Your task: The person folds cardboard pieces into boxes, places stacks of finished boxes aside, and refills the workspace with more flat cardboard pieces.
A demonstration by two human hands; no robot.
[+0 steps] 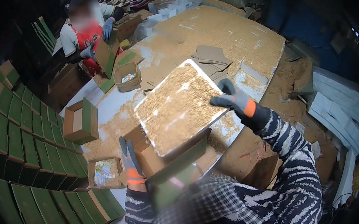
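My right hand point(233, 99), in a grey glove with dark fingertips and an orange cuff, grips the right end of a white-rimmed foam tray point(174, 108). Loose brown husk-like material covers its face. The tray hangs tilted above a cardboard box point(146, 152), whose inside is partly hidden beneath it. At the box's left end is my left hand point(131, 160), its fingers stretched upward and apart against the wall. A green panel point(174, 187) shows on the box's near side.
Stacked green-and-brown boxes point(36, 160) line the left. Small baskets point(105, 173) with packets and an open box point(80, 121) stand on the husk-strewn table point(223, 33). Flat cardboard pieces point(213, 56) lie behind the tray. A gloved co-worker point(88, 38) handles another box at far left.
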